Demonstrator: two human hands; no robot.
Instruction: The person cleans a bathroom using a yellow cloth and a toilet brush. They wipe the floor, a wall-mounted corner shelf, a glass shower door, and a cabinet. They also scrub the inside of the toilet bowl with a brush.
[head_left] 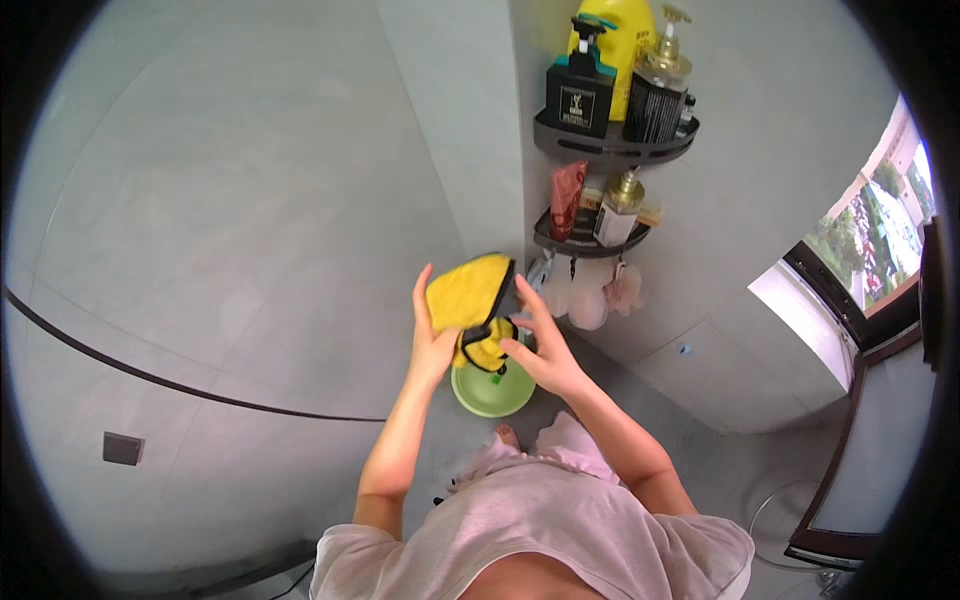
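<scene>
A yellow cloth (468, 289) with black edging and a grey reverse side is held up in front of me, partly folded. My left hand (435, 345) grips it from the left, its thumb pressed over the front and a finger reaching up along the side. My right hand (540, 350) is at the cloth's right edge, thumb and fingers bent around its lower, bunched part. Directly below the cloth, a round light-green basin (492, 395) stands on the floor, partly hidden by the cloth and hands.
Two dark corner shelves hold bottles; the upper shelf (615, 150) carries pump bottles (580, 95), the lower shelf (590, 247) a red tube (567, 200). Bath puffs (590, 300) hang below. Right are a window (880, 230) and a framed panel (870, 450); left is a floor drain (123, 448).
</scene>
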